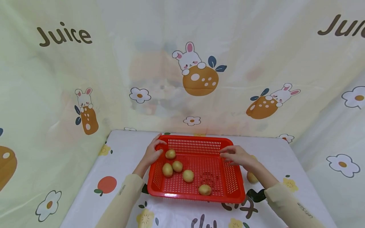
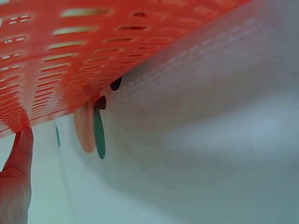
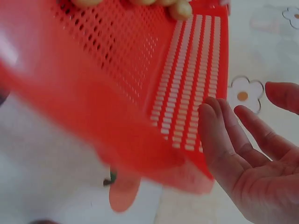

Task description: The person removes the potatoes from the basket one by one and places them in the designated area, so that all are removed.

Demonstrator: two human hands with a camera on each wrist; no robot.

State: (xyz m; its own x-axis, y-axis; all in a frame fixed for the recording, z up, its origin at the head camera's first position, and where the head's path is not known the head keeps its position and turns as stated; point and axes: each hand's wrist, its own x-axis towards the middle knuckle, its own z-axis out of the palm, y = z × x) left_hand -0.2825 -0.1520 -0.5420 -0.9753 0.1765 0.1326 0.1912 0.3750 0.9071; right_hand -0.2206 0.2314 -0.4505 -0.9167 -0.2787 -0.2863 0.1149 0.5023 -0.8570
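A red plastic basket (image 1: 196, 200) with slotted walls holds several potatoes (image 1: 188, 176), most of them towards its left side. At the basket's back left corner is my left hand (image 1: 151, 153), its fingers spread about the rim. In the left wrist view one finger (image 2: 21, 154) of that hand meets the basket's outer wall (image 2: 70, 56); the other fingers are hidden there. My right hand (image 1: 235, 155) hovers over the right rim. Its loosely bent fingers (image 3: 219, 135) stand beside the slotted wall (image 3: 187, 79) and hold nothing.
Outside the basket, a potato (image 1: 252, 177) lies by my right forearm, which partly covers it. A glossy dark object (image 1: 256, 195) sits near the basket's front right corner. A printed cloth (image 1: 125, 171) covers the table, and printed curtains (image 1: 159, 63) rise behind it.
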